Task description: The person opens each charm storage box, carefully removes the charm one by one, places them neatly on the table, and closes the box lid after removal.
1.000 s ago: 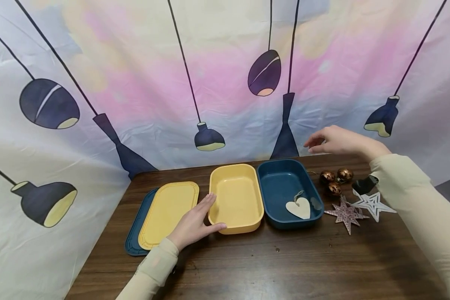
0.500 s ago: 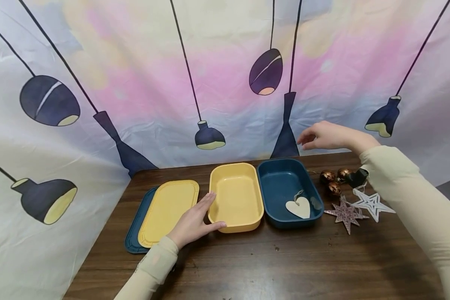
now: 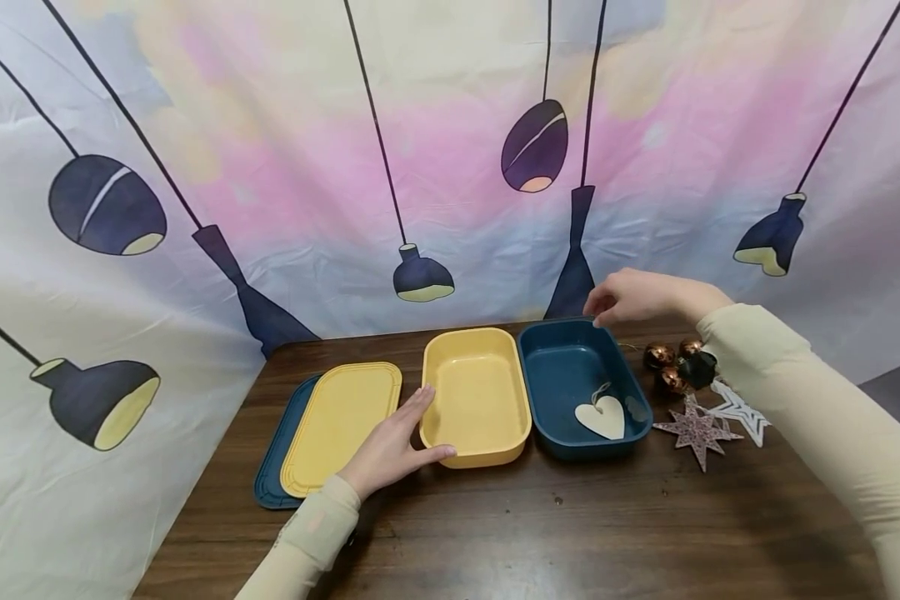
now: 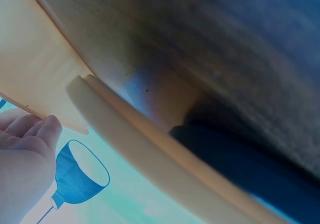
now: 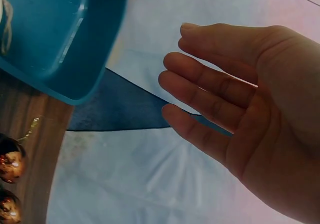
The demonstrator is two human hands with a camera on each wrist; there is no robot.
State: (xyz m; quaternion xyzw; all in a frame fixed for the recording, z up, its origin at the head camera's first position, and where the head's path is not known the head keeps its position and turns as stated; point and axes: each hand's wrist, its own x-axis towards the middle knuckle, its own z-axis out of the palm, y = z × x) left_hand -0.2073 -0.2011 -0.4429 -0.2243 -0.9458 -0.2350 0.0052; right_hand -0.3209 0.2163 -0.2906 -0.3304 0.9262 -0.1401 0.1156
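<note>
My left hand (image 3: 393, 448) rests with straight fingers against the left wall of an open yellow box (image 3: 474, 392), its thumb at the near corner. In the left wrist view its fingertips touch the yellow box (image 4: 37, 59). Right beside that box is an open dark blue box (image 3: 562, 371), with a cream heart ornament (image 3: 606, 419) on a string lying inside. Over the blue box's far right corner hovers my right hand (image 3: 637, 298). The right wrist view shows this right hand (image 5: 245, 94) holding nothing, fingers loosely bent, apart from the blue box (image 5: 55, 39).
A yellow lid (image 3: 341, 429) lies over a dark blue lid (image 3: 277, 475) to the left. Right of the blue box are several copper baubles (image 3: 658, 357), a pink glitter star (image 3: 697, 432) and a white star (image 3: 753, 421), partly behind the right sleeve. A lamp-printed cloth (image 3: 465, 167) hangs behind the table.
My right hand has moved left, rising a little and then coming down to the blue box's far corner. The left hand keeps its place on the yellow box.
</note>
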